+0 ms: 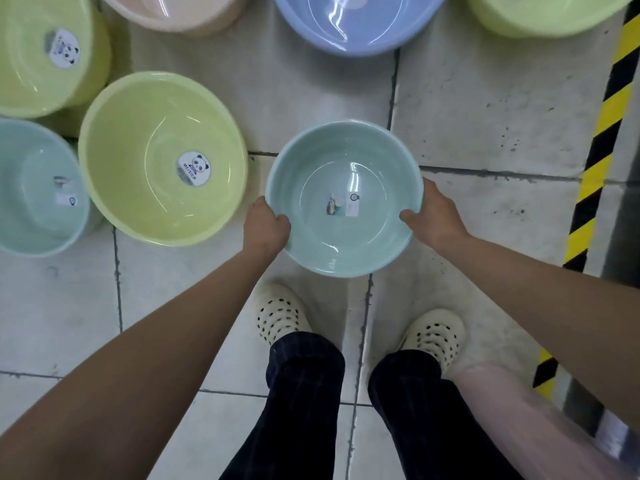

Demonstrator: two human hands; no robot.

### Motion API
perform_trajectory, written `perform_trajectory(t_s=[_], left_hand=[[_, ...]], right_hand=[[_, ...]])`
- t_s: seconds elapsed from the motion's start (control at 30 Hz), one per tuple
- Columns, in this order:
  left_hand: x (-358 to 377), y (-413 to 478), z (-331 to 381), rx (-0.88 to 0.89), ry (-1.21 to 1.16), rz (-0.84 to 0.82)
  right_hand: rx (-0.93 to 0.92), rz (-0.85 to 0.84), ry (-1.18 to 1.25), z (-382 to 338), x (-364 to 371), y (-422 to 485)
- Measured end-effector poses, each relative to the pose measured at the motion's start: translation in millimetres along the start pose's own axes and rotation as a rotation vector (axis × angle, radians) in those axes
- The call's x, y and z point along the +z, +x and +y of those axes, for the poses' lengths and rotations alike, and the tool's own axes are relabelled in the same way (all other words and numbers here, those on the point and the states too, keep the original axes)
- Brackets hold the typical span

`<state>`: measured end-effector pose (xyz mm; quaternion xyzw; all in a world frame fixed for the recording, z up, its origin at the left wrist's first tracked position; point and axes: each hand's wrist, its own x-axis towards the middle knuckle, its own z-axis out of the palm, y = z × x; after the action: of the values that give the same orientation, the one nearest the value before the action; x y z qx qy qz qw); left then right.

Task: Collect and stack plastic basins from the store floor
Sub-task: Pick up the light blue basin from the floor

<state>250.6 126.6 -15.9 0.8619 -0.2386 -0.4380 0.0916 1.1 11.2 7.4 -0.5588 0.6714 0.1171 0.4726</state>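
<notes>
1. Your forearms [156,341] reach toward twelve o'clock; keep them level.
2. Yellow-green basin [162,157], ten o'clock: probably too wide.
3. Resting teal basin [38,188], nine o'clock on the floor [485,116]: likely stack; nest squarely.
4. Held teal basin [329,161], centre: keep it flat.
5. Left hand [266,226] and right hand [434,216] clasp its rim, eight and four o'clock.

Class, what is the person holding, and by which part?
A round pale teal plastic basin, gripped at its rim: left hand on the left edge, right hand on the right.
</notes>
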Motion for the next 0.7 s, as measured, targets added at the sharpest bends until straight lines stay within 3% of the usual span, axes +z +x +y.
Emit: perform_trajectory(t_s=[0.27,0.5,0.7], left_hand=[[8,11,-15,0.138,-0.053,-0.043],[0,-5,-2,0.052,-0.241,0.041],[-41,-51,9,-0.008,-0.361,0.112]], right_hand=[[0.101,0.007,0.069,25,31,16],[0.091,0.140,0.134,24,30,-4],[0.009,0.146,0.140,-24,-10,-53]])
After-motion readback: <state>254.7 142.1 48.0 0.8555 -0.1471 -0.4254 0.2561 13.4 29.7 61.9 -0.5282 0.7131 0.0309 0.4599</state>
